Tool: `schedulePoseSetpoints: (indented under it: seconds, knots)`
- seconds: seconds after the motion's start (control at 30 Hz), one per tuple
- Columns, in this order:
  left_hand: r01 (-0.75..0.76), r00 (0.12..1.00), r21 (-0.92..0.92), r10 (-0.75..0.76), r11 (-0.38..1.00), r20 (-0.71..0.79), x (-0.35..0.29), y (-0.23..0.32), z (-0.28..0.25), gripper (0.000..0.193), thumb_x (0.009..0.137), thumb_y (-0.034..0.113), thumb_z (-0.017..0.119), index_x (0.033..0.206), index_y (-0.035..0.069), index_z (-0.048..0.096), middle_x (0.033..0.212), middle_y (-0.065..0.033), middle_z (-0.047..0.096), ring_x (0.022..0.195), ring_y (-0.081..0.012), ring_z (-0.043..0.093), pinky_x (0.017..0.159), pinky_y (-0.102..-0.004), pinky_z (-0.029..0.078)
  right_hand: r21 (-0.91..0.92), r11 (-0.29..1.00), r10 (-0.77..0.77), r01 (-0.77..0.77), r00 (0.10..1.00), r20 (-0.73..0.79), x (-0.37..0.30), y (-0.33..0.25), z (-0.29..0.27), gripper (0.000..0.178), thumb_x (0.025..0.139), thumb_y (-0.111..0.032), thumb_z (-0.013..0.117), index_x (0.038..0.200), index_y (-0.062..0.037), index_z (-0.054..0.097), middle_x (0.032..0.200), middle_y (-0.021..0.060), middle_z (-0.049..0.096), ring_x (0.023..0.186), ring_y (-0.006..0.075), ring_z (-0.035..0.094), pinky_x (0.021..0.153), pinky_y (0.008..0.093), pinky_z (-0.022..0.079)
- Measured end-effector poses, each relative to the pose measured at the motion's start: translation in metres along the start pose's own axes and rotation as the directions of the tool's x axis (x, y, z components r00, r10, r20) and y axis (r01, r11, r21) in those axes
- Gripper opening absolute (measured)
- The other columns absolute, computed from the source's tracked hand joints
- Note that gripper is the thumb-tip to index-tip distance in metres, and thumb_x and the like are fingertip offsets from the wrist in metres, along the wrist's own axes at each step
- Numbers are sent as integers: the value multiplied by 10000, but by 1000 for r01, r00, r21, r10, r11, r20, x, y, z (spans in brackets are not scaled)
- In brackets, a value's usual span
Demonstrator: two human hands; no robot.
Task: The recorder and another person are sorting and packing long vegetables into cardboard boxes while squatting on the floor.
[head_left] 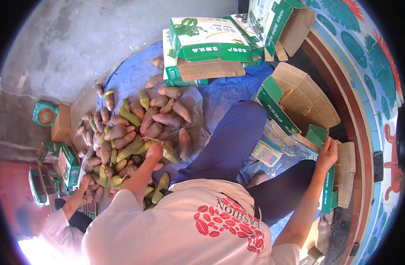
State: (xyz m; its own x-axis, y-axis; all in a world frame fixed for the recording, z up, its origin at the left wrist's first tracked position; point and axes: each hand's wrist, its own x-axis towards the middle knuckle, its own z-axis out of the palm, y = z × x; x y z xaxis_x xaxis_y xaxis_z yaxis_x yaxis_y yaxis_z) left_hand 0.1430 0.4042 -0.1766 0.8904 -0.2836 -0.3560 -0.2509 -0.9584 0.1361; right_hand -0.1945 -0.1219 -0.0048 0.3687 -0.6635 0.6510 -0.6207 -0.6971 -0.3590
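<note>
A large heap of reddish-brown sweet potatoes mixed with long green radishes lies on a blue sheet. Into the middle of this heap reaches my left hand, its fingers closed; a thin root pokes out by it and a pale green radish lies against it. What the fingers hold is hidden. On the right, my right hand grips a green flap at the edge of an open carton. That carton, printed green and white outside and brown inside, leans beside my knee.
A small scale with a keypad sits beside my leg. Green-and-white cartons are stacked at the far side. To the left, a co-worker's hand touches the heap, near more cartons and a teal round device. A tiled ledge curves along the right.
</note>
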Motion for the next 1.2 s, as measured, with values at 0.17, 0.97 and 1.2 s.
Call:
schedulePoseSetpoints:
  seconds: [0.17,0.97,1.2]
  knots:
    - [-117,987,50,122,992,-107,-9,15,-42,353,955,326,395,912,23,569,935,-210,623,904,-376,601,771,-443,486,51,998,51,-49,998,-44,-3,2,-6,165,913,-175,548,870,-28,610,776,124,601,699,290,592,631,357,470]
    - [-564,764,-826,390,16,-514,-28,293,-317,425,991,273,345,1136,-67,554,1104,-170,606,936,-230,609,811,-332,504,309,949,120,-59,976,-182,17,-43,-14,111,868,-107,601,814,-10,598,740,136,588,655,303,580,602,348,461]
    - [-521,650,-849,683,83,-333,-32,424,-261,428,992,305,350,1127,-38,569,1079,-147,612,982,-213,593,886,-365,476,383,912,209,-147,970,-123,13,-48,-27,117,882,-97,587,820,2,587,735,128,576,646,277,563,599,331,448]
